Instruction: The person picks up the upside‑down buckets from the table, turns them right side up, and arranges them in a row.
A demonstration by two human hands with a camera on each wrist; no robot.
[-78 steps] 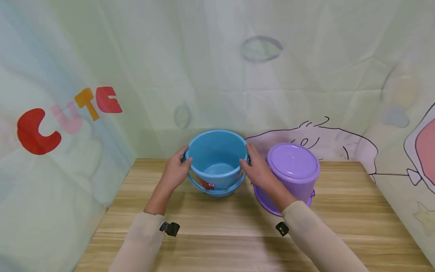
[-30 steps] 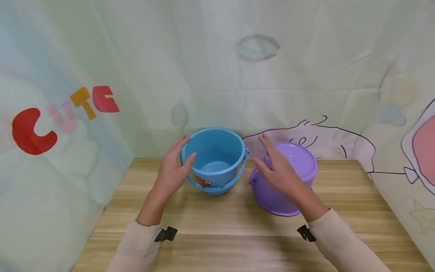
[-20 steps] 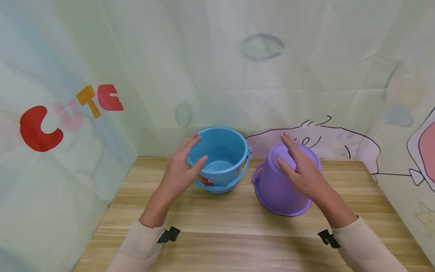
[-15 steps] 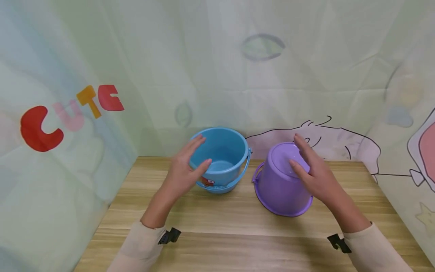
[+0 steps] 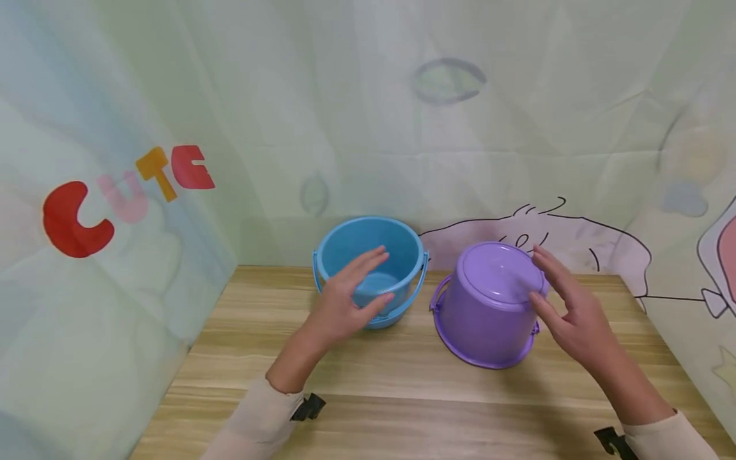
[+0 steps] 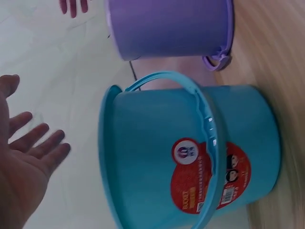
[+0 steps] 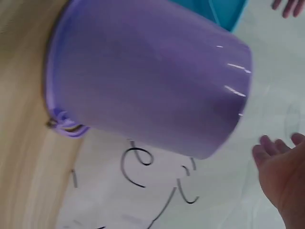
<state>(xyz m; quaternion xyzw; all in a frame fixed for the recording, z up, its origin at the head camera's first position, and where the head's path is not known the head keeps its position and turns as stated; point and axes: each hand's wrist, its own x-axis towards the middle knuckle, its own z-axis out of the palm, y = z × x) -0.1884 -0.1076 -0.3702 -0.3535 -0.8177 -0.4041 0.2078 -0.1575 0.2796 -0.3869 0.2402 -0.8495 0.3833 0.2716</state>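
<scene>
A blue bucket [image 5: 368, 239] stands upright at the back of the table, its handle hanging down over the front. In the left wrist view a red label [image 6: 193, 186] shows on its side. My left hand [image 5: 345, 303] hovers above and in front of this bucket with fingers spread, overlapping it in the head view. To the right, a purple bucket [image 5: 489, 326] sits upside down with its base facing up. My right hand [image 5: 581, 319] is held in the air at the purple bucket's right side, fingers apart and holding nothing; the right wrist view shows it beyond the base [image 7: 238, 95].
The wooden table [image 5: 391, 409] runs back to a printed fabric backdrop [image 5: 368, 128], which also rises along both sides. Coloured letters mark the left side. A gap of bare table separates the two buckets.
Both hands let go of the blue bucket's rim. My right hand passed over the purple bucket to its right side. My left hand shifted rightward, in front of the blue bucket.
</scene>
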